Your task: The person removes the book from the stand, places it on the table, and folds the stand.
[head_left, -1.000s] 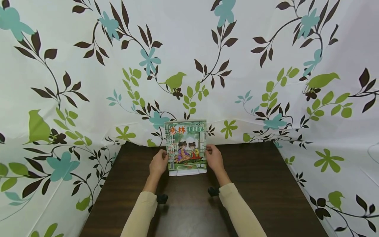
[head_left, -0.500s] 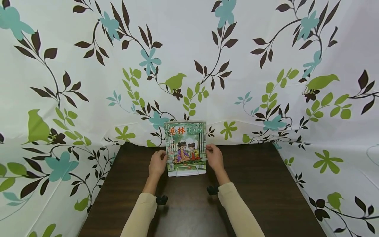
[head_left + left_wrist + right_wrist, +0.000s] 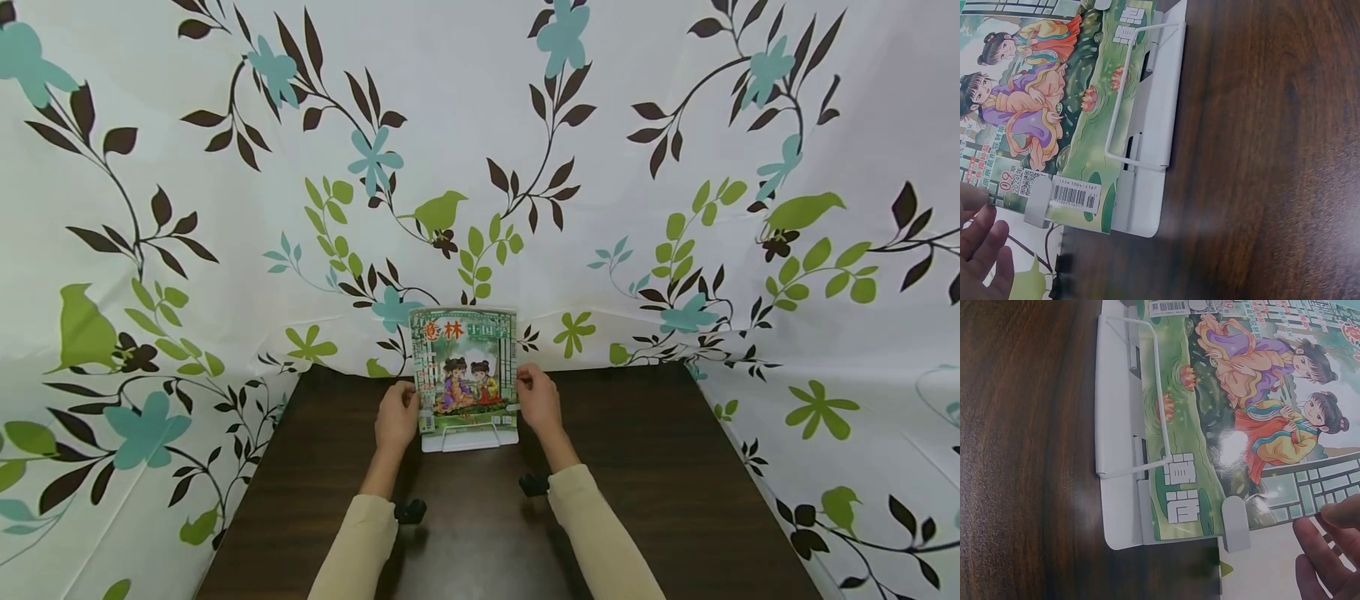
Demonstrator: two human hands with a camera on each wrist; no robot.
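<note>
A green magazine (image 3: 465,367) with two illustrated figures on its cover leans back upright on a white metal book stand (image 3: 435,444). A wire bar and two small side clips of the stand lie over the cover's lower part. My left hand (image 3: 396,415) pinches the magazine's left edge, thumb at the front, above the left clip (image 3: 1038,203). On the other side my right hand (image 3: 538,402) pinches the right edge between thumb and index finger, above the right clip (image 3: 1235,524). The stand's back is hidden behind the magazine.
The stand rests on a dark brown wooden table (image 3: 645,483) near its back edge. A white cloth (image 3: 480,108) printed with leaves, birds and flowers hangs behind and at both sides. Black straps (image 3: 408,511) circle both wrists.
The head view has shifted slightly, so everything sits a little further left and lower. Both hands stay at the magazine's edges, with no clear movement of the magazine or stand.
</note>
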